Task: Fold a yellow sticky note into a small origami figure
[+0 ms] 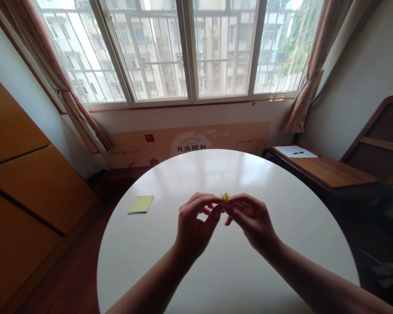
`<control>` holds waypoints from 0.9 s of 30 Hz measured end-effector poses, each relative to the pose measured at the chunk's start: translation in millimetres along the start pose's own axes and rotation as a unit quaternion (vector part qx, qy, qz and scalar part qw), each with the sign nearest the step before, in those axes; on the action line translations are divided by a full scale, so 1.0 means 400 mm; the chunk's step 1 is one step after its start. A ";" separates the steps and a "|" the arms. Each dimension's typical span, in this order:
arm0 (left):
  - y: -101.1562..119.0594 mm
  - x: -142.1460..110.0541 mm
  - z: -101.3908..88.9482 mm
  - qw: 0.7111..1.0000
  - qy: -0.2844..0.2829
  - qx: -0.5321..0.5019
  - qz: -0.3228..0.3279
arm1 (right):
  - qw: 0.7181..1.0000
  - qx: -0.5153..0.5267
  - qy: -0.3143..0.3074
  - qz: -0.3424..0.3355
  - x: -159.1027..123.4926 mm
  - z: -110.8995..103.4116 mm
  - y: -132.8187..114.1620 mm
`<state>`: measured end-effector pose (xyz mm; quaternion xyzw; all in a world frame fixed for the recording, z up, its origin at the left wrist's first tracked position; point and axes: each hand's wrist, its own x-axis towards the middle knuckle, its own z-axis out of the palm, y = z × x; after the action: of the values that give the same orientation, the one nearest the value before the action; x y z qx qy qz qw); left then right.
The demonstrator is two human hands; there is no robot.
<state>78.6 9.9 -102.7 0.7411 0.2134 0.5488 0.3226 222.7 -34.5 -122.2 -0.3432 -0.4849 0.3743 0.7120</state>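
Note:
A small piece of folded yellow paper (pixel 225 198) with pointed tips is pinched between my two hands, above the middle of the white round table (pixel 196 279). My left hand (pixel 198 218) grips it from the left with thumb and forefinger. From the right, my right hand (pixel 250 216) pinches the same paper, its fingertips almost meeting those of the left. The lower part of the paper is hidden by the fingers. On the table's left side lies a stack of square paper sheets (pixel 141 203), yellow-green on top with a bluish edge below.
Beyond the table, a printed cardboard panel (pixel 163 141) lines the wall under the barred window. To the right stands a wooden side table (pixel 337 168) bearing white paper (pixel 288 151) and a pen (pixel 298 153). An orange-brown cabinet (pixel 36 187) is on the left.

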 end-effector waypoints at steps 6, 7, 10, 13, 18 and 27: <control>-0.004 0.000 -0.005 0.996 0.030 -0.046 -0.075 | 0.985 0.121 -0.013 0.118 0.009 -0.005 0.016; -0.006 0.001 -0.007 0.993 0.031 -0.062 -0.092 | 0.981 0.135 -0.019 0.137 0.010 -0.005 0.016; -0.011 0.005 -0.013 0.985 0.018 -0.109 -0.129 | 0.972 0.160 -0.035 0.169 0.011 -0.005 0.016; -0.014 0.010 -0.019 0.980 -0.002 -0.139 -0.141 | 0.971 0.157 -0.048 0.176 0.008 -0.002 0.015; -0.011 0.015 -0.020 0.978 -0.019 -0.134 -0.161 | 0.978 0.120 -0.073 0.154 0.006 0.000 0.018; -0.012 0.018 -0.022 0.977 -0.033 -0.122 -0.171 | 0.990 0.052 -0.084 0.099 0.002 -0.003 0.016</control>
<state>72.5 20.1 -99.6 0.6663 0.2580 0.4828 0.5064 222.9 -30.9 -127.8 -0.3190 -0.4864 0.4950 0.6455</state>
